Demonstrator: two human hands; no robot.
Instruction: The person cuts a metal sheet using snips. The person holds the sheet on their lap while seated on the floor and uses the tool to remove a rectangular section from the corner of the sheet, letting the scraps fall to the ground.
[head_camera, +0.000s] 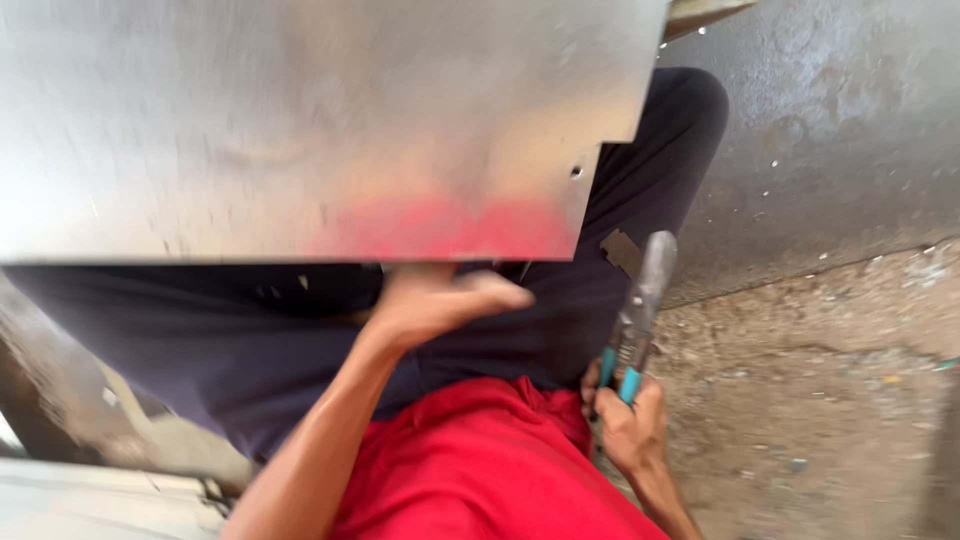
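Both hands busy: my left hand (435, 300) pinches the sheet metal panel (310, 120) edge steady, my right hand (625, 420) fisted around tin snips (635, 320), blades best kept square.

Red shirt (480, 460), seemingly dark navy trousers (250, 340), bare forearms.

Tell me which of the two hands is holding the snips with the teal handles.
The right hand, low beside the red shirt, grips the snips. The left hand holds no tool; it reaches under the metal sheet's edge.

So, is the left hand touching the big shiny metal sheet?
Touching: the head view shows the left hand pressed against the lower edge of the metal sheet.
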